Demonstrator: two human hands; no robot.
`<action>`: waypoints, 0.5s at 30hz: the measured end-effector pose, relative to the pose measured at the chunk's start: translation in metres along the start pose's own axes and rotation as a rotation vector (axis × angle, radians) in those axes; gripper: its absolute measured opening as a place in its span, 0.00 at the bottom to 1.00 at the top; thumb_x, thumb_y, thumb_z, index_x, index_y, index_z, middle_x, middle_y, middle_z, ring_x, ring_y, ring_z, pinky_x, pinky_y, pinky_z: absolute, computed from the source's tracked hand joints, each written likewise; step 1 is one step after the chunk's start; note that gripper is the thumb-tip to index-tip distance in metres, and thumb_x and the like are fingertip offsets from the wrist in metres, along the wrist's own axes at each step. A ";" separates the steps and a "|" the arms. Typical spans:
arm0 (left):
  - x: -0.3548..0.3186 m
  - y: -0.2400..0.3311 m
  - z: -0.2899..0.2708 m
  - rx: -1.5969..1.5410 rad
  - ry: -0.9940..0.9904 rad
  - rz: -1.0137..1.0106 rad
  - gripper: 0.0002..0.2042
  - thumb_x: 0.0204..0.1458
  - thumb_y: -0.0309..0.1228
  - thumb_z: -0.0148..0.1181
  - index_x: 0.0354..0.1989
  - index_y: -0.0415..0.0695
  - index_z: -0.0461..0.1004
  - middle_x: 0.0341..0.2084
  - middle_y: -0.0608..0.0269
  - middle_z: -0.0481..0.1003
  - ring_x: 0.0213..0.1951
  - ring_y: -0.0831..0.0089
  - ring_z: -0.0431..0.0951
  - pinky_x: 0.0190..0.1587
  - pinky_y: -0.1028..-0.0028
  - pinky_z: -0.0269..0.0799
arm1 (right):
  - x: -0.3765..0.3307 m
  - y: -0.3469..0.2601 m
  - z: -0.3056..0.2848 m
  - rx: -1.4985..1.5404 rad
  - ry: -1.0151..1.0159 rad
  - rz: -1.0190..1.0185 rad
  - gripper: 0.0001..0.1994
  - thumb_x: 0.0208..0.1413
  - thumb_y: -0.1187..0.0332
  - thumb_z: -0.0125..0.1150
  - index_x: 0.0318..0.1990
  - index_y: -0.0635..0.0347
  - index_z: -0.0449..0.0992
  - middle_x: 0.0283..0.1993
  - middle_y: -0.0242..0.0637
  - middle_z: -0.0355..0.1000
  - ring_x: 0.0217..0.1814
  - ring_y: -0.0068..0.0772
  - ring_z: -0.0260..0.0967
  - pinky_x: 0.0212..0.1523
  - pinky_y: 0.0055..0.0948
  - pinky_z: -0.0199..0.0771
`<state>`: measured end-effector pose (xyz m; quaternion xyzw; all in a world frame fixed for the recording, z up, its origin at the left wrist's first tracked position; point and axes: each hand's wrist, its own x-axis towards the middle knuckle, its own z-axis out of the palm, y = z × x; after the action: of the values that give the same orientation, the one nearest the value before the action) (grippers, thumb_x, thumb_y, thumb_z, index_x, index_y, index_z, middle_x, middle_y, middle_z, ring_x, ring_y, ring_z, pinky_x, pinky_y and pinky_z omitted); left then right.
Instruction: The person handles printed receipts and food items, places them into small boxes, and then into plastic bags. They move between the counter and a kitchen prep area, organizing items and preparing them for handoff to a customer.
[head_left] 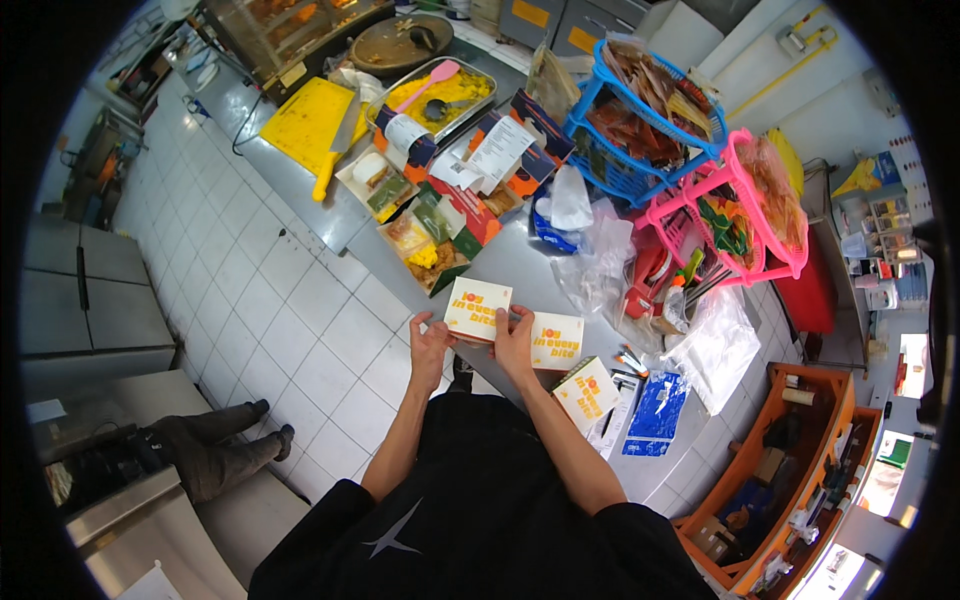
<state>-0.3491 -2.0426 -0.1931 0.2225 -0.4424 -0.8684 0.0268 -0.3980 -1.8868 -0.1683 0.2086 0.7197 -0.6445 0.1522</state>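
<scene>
free: bare counter [520, 265] ahead | blocked: open food boxes [430, 245] left, plastic bags [600, 265] right

Bare forearms reach forward side by side, the left hand [430, 345] and right hand [514, 343] both curled in a grip.

head-worn fisheye, looking straight down, counter near

Cardboard box [478, 309] matt, printed; steel counter [520, 265] smooth, dull sheen; plastic baskets [640, 110] glossy.
</scene>
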 end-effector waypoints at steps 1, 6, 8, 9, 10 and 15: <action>0.000 -0.001 0.001 -0.022 0.031 0.021 0.23 0.63 0.36 0.62 0.59 0.46 0.55 0.37 0.62 0.74 0.38 0.75 0.75 0.46 0.72 0.73 | 0.001 0.005 0.001 -0.007 0.015 -0.049 0.25 0.68 0.54 0.55 0.60 0.63 0.56 0.33 0.40 0.70 0.19 0.23 0.64 0.16 0.26 0.67; 0.014 0.006 -0.007 -0.223 -0.063 -0.137 0.20 0.63 0.33 0.61 0.56 0.49 0.56 0.39 0.61 0.74 0.41 0.73 0.76 0.48 0.66 0.74 | 0.008 0.027 0.005 -0.045 0.057 -0.161 0.27 0.68 0.53 0.56 0.60 0.66 0.57 0.31 0.38 0.72 0.20 0.21 0.64 0.18 0.23 0.65; 0.023 0.008 -0.011 -0.247 -0.143 -0.189 0.19 0.63 0.31 0.60 0.55 0.50 0.57 0.40 0.61 0.74 0.42 0.72 0.76 0.48 0.65 0.73 | 0.007 0.029 0.005 -0.076 0.062 -0.158 0.28 0.68 0.52 0.56 0.60 0.68 0.58 0.31 0.37 0.72 0.20 0.21 0.64 0.18 0.23 0.66; 0.027 0.008 -0.011 -0.212 -0.163 -0.183 0.19 0.63 0.31 0.60 0.55 0.50 0.57 0.40 0.61 0.74 0.42 0.72 0.76 0.48 0.65 0.73 | 0.006 0.028 0.004 -0.079 0.068 -0.095 0.28 0.68 0.52 0.56 0.60 0.70 0.59 0.32 0.37 0.72 0.20 0.21 0.65 0.18 0.23 0.66; 0.029 0.006 -0.011 -0.175 -0.148 -0.180 0.18 0.62 0.30 0.60 0.54 0.51 0.57 0.40 0.61 0.74 0.41 0.72 0.77 0.47 0.65 0.73 | 0.004 0.026 0.004 -0.063 0.053 -0.128 0.29 0.68 0.52 0.56 0.60 0.70 0.60 0.32 0.37 0.72 0.20 0.21 0.65 0.18 0.23 0.67; 0.026 -0.013 0.005 -0.061 0.124 0.026 0.17 0.65 0.37 0.59 0.50 0.47 0.57 0.37 0.61 0.74 0.40 0.74 0.76 0.42 0.69 0.74 | -0.006 0.011 0.003 0.072 0.002 0.005 0.30 0.68 0.53 0.55 0.61 0.74 0.57 0.33 0.41 0.74 0.23 0.23 0.68 0.22 0.25 0.69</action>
<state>-0.3731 -2.0371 -0.2100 0.2694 -0.4160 -0.8655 0.0720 -0.3880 -1.8895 -0.1750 0.2163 0.6958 -0.6693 0.1453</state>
